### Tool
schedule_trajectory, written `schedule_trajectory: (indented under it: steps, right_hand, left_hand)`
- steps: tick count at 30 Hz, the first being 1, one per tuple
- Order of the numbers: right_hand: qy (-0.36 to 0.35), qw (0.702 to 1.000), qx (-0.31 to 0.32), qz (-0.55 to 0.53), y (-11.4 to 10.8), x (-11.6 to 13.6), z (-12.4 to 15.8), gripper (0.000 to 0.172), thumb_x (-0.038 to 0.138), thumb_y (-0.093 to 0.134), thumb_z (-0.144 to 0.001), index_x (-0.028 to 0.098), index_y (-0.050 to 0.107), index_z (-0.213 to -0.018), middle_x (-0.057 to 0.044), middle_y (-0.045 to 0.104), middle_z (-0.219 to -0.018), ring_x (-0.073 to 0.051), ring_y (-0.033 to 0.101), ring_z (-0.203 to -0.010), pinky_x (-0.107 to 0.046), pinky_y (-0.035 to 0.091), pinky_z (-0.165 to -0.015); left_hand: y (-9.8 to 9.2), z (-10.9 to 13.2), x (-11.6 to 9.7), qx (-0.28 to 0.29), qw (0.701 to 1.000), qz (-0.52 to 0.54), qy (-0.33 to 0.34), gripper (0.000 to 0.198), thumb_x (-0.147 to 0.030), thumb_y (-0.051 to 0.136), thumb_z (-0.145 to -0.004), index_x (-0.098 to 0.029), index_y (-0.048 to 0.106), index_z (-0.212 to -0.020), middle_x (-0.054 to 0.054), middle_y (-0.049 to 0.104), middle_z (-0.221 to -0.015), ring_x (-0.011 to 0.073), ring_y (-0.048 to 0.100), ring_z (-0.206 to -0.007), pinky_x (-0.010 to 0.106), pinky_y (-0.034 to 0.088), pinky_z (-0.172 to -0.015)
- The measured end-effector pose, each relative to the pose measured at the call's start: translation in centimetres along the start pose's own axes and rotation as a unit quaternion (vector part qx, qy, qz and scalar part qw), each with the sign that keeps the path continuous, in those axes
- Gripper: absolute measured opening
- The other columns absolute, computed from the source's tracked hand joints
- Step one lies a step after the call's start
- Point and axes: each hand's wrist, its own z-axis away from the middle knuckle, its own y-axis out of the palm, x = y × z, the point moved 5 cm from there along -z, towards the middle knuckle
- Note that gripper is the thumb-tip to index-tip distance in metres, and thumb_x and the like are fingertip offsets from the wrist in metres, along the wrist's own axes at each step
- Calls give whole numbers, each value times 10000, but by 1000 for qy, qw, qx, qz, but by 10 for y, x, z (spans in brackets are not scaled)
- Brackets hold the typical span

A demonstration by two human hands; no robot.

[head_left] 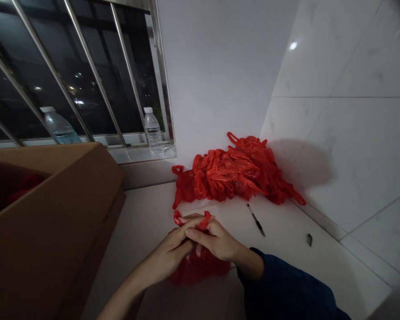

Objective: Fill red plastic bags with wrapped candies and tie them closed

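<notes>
We find ourselves in what looks like a plain home corner or back room used for packing: white tiles (pixel 353 133) on the wall, a barred window (pixel 86 66) with bottles (pixel 152 131) on its sill, a cardboard box (pixel 53 213) and red bags (pixel 240 171) heaped on the white worktop (pixel 303 240).

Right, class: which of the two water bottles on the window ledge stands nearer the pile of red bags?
The right-hand bottle, close to the window's corner; the other bottle stands far left, beyond the cardboard box.
</notes>
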Motion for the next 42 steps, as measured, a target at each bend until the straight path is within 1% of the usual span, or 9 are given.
schedule_trajectory:
  steps: [4, 14, 18, 21, 27, 32, 36, 39, 42]
  right_hand:
    - [6, 1000, -14, -2, -8, -3, -2, 433, 509, 502, -954, 122, 689, -1002, 22, 600, -570, -86, 557, -485, -186, 413, -464]
    - [11, 967, -162, -198, -23, -15, -3, 320, 461, 560, -930, 173, 629, -1051, 24, 606, -647, -97, 514, -494, -250, 453, -536]
    - [-40, 996, -77, -14, -26, 7, 2, 174, 313, 586, -927, 208, 589, -1066, -16, 679, -843, -139, 628, -718, -317, 512, -750]
    - [-131, 967, -96, 196, -28, 28, 9, 230, 155, 622, -862, 222, 587, -1079, -47, 636, -1077, -178, 607, -1034, -348, 470, -928]
    - [-196, 894, -169, 365, -22, 40, 17, 159, 119, 637, -847, 218, 546, -933, -21, 565, -944, -158, 597, -887, -299, 498, -793]
    - [-224, 870, -151, 412, -24, 49, 19, 121, 179, 650, -873, 211, 546, -925, -30, 576, -918, -161, 609, -860, -287, 506, -759]
    - [-223, 849, -147, 456, -31, 59, 22, 55, 224, 645, -899, 200, 598, -882, -34, 624, -894, -160, 617, -847, -287, 489, -762]
    - [-211, 835, -149, 486, -36, 64, 26, 114, 253, 622, -923, 194, 644, -828, -33, 643, -860, -156, 613, -809, -288, 464, -743]
    - [-144, 858, -117, 479, -44, 66, 30, 123, 231, 642, -908, 193, 660, -792, -6, 645, -796, -128, 600, -719, -252, 436, -672]
  left_hand:
    - [3, 1, 9, 13, 999, 32, -17, 462, -294, 465, -950, -267, 417, -1409, 28, 661, -877, 155, 620, -780, 272, 520, -746]
    - [-1, -13, 19, -75, 966, 246, -40, 428, -312, 639, -873, -227, 329, -1155, -32, 621, -733, 103, 568, -624, 219, 466, -625]
    - [-3, -12, 21, -61, 950, 301, -51, 353, -298, 587, -893, -227, 395, -1180, -19, 613, -795, 108, 580, -693, 224, 462, -672]
    - [-3, -12, 20, -65, 972, 227, -8, 371, -285, 639, -866, -217, 457, -1182, 27, 621, -963, 140, 592, -884, 241, 464, -774]
    - [-1, -11, 27, -98, 994, 41, 11, 415, -244, 618, -860, -198, 526, -1262, 22, 641, -881, 162, 592, -803, 263, 464, -738]
    - [-6, -11, 18, -93, 992, 82, 19, 271, -273, 592, -894, -196, 673, -1141, 72, 688, -1100, 218, 607, -1045, 314, 444, -926]
    - [-5, -8, 16, -86, 953, 284, -58, 297, -292, 671, -861, -207, 695, -1144, 69, 664, -1217, 214, 583, -1153, 276, 421, -982]
    - [-4, -8, 20, -112, 895, 422, -90, 296, -309, 682, -858, -186, 708, -1126, 83, 706, -1113, 194, 649, -1005, 266, 469, -907]
    - [-9, -12, 32, -166, 847, 496, -97, 254, -219, 661, -867, -151, 715, -1107, 77, 730, -948, 150, 665, -827, 233, 502, -800]
